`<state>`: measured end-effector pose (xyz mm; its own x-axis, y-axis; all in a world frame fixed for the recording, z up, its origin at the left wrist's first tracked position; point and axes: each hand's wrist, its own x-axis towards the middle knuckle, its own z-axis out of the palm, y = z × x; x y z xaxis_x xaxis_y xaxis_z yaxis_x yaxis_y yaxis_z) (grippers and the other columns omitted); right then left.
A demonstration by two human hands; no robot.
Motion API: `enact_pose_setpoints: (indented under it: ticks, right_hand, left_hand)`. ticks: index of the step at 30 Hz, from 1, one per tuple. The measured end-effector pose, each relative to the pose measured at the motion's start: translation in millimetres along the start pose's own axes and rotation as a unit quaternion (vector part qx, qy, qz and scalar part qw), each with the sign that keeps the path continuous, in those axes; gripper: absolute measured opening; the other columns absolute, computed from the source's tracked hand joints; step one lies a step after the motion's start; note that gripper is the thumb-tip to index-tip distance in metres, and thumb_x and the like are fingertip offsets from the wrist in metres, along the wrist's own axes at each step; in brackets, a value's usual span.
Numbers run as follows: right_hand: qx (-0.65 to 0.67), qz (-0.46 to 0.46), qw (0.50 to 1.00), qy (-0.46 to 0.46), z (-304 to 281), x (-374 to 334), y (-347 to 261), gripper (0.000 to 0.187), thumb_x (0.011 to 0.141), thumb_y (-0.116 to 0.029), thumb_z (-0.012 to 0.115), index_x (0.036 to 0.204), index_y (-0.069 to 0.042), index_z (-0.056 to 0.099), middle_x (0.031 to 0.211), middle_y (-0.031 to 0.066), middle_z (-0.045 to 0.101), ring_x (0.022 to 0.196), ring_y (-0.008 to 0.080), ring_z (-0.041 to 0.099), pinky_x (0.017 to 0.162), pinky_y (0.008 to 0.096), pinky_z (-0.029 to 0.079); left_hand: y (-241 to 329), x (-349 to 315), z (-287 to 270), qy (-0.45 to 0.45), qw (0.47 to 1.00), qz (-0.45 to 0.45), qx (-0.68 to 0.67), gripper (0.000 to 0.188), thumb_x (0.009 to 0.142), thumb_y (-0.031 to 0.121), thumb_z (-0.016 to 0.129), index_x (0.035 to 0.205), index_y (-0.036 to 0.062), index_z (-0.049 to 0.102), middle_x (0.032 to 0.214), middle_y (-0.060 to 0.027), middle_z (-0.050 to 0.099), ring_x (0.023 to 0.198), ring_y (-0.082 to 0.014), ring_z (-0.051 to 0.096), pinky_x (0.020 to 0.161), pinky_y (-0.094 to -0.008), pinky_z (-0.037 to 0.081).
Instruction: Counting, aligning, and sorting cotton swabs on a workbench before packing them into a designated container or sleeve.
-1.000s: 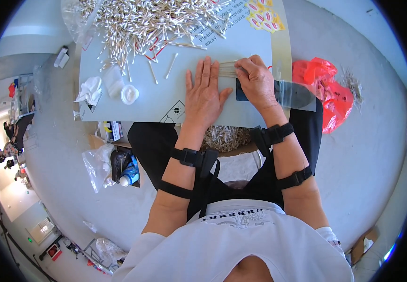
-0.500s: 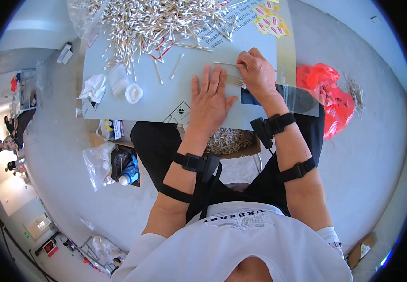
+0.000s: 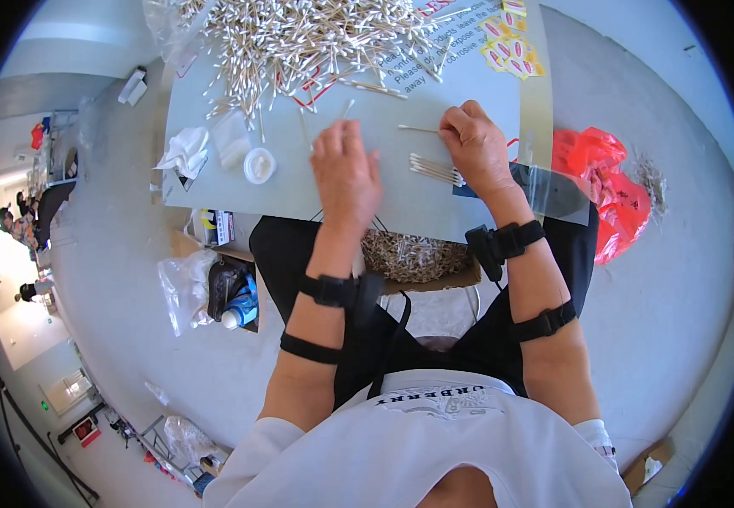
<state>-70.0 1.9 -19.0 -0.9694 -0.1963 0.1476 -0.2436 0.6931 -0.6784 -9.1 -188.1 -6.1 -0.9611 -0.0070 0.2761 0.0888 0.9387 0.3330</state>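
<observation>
My right hand (image 3: 475, 146) is closed in a pinch on one end of a cotton swab (image 3: 418, 129), which points left just above the table. Below that swab, a small row of cotton swabs (image 3: 435, 168) lies side by side near my right wrist. My left hand (image 3: 346, 173), slightly blurred, hovers over the table with its thumb apart from the bent fingers and nothing visible in it. Two loose swabs (image 3: 348, 108) lie close to its fingertips, one partly hidden. A large heap of cotton swabs (image 3: 299, 51) covers the far part of the table.
On the table (image 3: 299, 199) are a round white container (image 3: 259, 166), crumpled tissue (image 3: 185, 151) and yellow-and-white stickers (image 3: 511, 51). A red plastic bag (image 3: 608, 195) lies on the floor at right. Under the table sits a box of swabs (image 3: 418, 258); another box (image 3: 236, 296) holds bottles and bags.
My left hand has lifted off the row of swabs and moved left toward the loose swabs. My right hand still holds its swab. The view has shifted slightly.
</observation>
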Motion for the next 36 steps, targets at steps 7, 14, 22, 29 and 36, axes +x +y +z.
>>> enact_pose_setpoints:
  ticks: [7,14,22,29,36]
  right_hand:
    - [0.004,-0.014,1.0,-0.005,-1.2,1.2,-0.5,0.005,0.079,-0.008,0.064,0.081,-0.007,0.059,0.083,0.0095,0.054,0.077,0.0307,0.059,0.067,0.0386,0.048]
    - [0.018,-0.014,1.0,0.001,-2.1,0.3,2.0,0.004,0.08,-0.012,0.063,0.08,-0.01,0.06,0.084,0.008,0.055,0.077,0.0305,0.06,0.066,0.0412,0.049]
    - [0.033,-0.014,0.999,-0.002,-2.3,0.2,3.3,0.004,0.08,-0.012,0.063,0.08,-0.01,0.059,0.083,0.0078,0.055,0.078,0.0298,0.06,0.066,0.0409,0.049]
    - [0.043,-0.017,0.999,0.002,-1.2,-0.6,5.3,0.003,0.08,-0.012,0.063,0.081,-0.011,0.06,0.084,0.007,0.055,0.079,0.0294,0.06,0.066,0.0404,0.049]
    - [0.042,-0.016,0.999,0.005,-0.5,0.0,5.4,0.003,0.079,-0.012,0.064,0.08,-0.011,0.061,0.083,0.0067,0.055,0.079,0.0289,0.06,0.066,0.0401,0.049]
  left_hand:
    - [-32.7,29.8,10.6,0.06,0.994,0.002,0.094,0.016,0.075,0.007,0.067,0.089,0.0045,0.059,0.097,-0.0078,0.053,0.098,-0.0299,0.048,0.081,-0.043,0.038]
    - [-2.8,56.0,28.9,0.075,0.993,0.062,-0.064,0.019,0.071,0.003,0.069,0.087,0.0096,0.062,0.097,-0.0048,0.055,0.098,-0.0293,0.048,0.083,-0.0428,0.038]
    - [-34.4,92.3,24.0,0.003,0.998,0.059,-0.002,0.017,0.069,0.008,0.075,0.083,0.012,0.068,0.096,-0.0035,0.057,0.1,-0.029,0.048,0.089,-0.0455,0.037]
    - [-25.4,91.2,26.2,-0.05,0.993,0.038,-0.104,0.01,0.07,0.005,0.073,0.077,0.0084,0.067,0.086,-0.0059,0.059,0.092,-0.0288,0.052,0.085,-0.0401,0.042]
    - [-26.5,91.6,20.9,0.078,0.992,0.079,-0.056,0.02,0.065,-0.003,0.067,0.078,0.0118,0.067,0.088,-0.0044,0.056,0.092,-0.0284,0.05,0.083,-0.0392,0.041]
